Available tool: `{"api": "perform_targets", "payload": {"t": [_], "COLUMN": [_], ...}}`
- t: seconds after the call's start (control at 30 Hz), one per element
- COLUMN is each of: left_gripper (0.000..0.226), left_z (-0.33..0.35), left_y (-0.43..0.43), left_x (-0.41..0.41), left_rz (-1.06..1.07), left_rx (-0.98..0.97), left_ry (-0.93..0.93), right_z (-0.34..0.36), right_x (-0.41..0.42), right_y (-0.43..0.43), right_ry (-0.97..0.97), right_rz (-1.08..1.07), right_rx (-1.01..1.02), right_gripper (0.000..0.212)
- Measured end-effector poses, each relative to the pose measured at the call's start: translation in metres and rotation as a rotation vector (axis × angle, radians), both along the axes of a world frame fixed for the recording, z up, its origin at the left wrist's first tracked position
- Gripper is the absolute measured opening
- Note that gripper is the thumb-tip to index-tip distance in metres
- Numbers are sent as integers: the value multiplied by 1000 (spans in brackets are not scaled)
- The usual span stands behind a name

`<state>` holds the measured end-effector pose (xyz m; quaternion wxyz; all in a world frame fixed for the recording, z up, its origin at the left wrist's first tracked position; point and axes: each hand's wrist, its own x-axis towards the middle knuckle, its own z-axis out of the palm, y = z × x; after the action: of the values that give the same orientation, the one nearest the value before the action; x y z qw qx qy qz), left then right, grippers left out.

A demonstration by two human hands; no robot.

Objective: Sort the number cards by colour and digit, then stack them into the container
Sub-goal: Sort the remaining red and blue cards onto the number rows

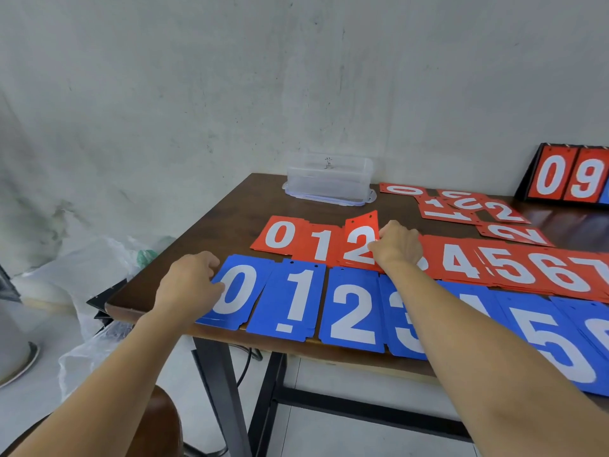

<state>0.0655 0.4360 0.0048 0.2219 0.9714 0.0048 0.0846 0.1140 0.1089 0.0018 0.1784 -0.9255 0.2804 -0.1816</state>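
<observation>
Two rows of number cards lie on the brown table (237, 209): red piles 0 to 7 behind, blue piles 0 to 6 in front. My right hand (397, 244) pinches the right edge of a red 2 card (361, 240), whose far end tilts up off its pile. The red 3 pile is mostly hidden under that hand. At the left end of the blue row, my left hand (191, 282) rests on the blue 0 pile (237, 288), with fingers curled at its left edge. A clear plastic container (329, 178) stands at the table's back edge.
Loose red cards (461, 206) showing 0, 1 and 2 lie scattered at the back right. A flip scoreboard (570, 176) showing 0 and 9 stands at the far right. A round stool (161, 420) and plastic bags (99, 258) are left of the table.
</observation>
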Motion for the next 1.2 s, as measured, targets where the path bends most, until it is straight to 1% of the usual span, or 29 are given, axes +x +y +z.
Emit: {"api": "perform_targets", "payload": {"t": [0.07,0.1,0.2,0.37,0.53,0.67,0.8,0.9,1.0,1.07,1.13,1.2], "left_gripper": [46,46,50,58,53,53,51,49,46,44,42,41], "left_z": [-1,-1,3,17,36,46,48,46,41,38,34,30], "left_y": [-3,-6,-17,-59,-128,-191,-251,-299,-345,-372,-395,-414], "left_x": [0,-1,0,12,24,30,43,54,70,85,101,116], "left_rz": [-19,-29,-71,-149,-279,-388,-448,-491,-496,-472,-441,-415], "left_rx": [8,10,-6,-40,-77,-101,-103,-98,-123,-149,-168,-175], "left_ry": [-26,-39,-76,-97,-111,-109,-104,-86,-51,-17,11,24], "right_z": [-1,-1,1,16,32,36,38,41,42,42,38,34], "right_x": [0,0,0,-15,-43,-64,-78,-83,-80,-72,-60,-46], "right_y": [1,1,-2,-16,-52,-98,-159,-214,-268,-299,-325,-343], "right_ry": [1,-2,-8,-66,-110,-117,-52,-17,11,45,76,105], "right_rz": [4,9,32,60,37,-25,-71,-132,-180,-164,-125,-68], "right_rx": [-50,-72,-100,-67,-68,-80,-95,-87,-57,-40,-22,-17], "right_gripper": [39,42,42,43,42,40,34,33,33,30,36,46]}}
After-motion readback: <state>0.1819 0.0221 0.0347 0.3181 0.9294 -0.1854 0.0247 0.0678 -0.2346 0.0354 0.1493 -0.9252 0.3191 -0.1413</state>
